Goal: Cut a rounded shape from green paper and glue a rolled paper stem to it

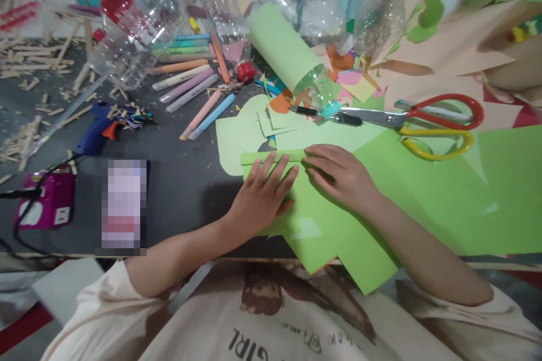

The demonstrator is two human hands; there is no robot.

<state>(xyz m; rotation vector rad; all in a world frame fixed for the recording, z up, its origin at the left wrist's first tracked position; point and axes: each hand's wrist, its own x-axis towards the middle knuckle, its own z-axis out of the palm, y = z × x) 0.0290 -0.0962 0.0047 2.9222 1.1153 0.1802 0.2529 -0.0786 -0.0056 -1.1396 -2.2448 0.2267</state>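
A bright green paper (330, 231) lies near the table's front edge, its far edge folded or rolled into a narrow strip (254, 158). My left hand (260, 197) rests palm down with its fingers spread, fingertips on that strip. Beside it, my right hand (342, 175) touches the strip's right end with its fingertips, fingers slightly apart. Pale green paper pieces (237, 138) lie just beyond the strip. Scissors with red and yellow handles (400, 119) and a black pen (347, 119) are beyond my right hand. Neither hand grips anything.
A blue glue gun (94, 130), a purple box (53, 197) with cables, and a phone (125, 203) are on the left. Markers (186, 87), wooden sticks (25, 59) and clear plastic bottles (148, 17) lie farther back. A green-wrapped bottle (283, 48) stands behind the pen.
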